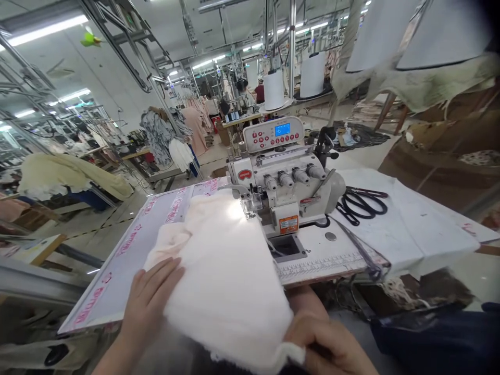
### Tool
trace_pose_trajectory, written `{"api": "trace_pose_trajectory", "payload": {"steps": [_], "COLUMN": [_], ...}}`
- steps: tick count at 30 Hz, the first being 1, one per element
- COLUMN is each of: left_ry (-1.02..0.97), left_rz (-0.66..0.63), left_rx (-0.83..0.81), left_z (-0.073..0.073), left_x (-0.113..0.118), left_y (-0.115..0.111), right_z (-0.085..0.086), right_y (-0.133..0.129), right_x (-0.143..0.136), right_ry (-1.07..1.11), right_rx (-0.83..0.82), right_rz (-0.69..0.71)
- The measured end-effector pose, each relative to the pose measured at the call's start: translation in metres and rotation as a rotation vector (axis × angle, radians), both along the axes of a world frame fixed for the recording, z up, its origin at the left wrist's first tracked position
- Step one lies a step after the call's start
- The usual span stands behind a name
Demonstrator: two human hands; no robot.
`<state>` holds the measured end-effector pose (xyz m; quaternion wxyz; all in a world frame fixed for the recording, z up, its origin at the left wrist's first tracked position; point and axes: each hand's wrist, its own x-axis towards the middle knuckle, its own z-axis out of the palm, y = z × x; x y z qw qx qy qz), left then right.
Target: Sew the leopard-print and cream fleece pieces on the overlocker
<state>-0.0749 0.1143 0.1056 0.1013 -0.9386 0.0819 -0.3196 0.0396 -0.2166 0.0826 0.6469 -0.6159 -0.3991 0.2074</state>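
A pale pink, fluffy piece of fabric (pixel 230 281) runs from under the presser foot of a white overlock sewing machine (pixel 289 182) down past the table's front edge. My left hand (pixel 156 286) lies flat on the fabric's left side, fingers stretched out. At the lower right, my right hand (pixel 324 338) pinches the near right corner of the fabric, where a whitish edge curls out between thumb and fingers. The machine's lamp lights the fabric beside the needle. Its blue display (pixel 282 129) is lit.
Black-handled scissors (pixel 363 203) lie on the white-covered table right of the machine. Thread cones (pixel 274 91) stand behind it. A printed lilac sheet (pixel 133 250) covers the table's left part. Garments hang on racks (pixel 164 135) farther back, and a person in dark red (pixel 259 91) is distant.
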Motion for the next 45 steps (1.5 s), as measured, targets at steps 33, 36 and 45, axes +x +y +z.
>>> {"api": "trace_pose_trajectory", "payload": {"steps": [33, 36, 45], "left_ry": [-0.128, -0.115, -0.092], "left_rz": [0.194, 0.213, 0.203], "left_rx": [0.169, 0.171, 0.145], "left_z": [0.005, 0.009, 0.018], "left_x": [0.093, 0.099, 0.129], "left_y": [0.054, 0.057, 0.073], "right_z": [0.01, 0.01, 0.003], "right_y": [0.065, 0.071, 0.096], "right_x": [0.068, 0.074, 0.098], "right_ry": [-0.124, -0.068, 0.142], "right_rx": [-0.012, 0.011, 0.099], "right_rz": [-0.137, -0.152, -0.204]}}
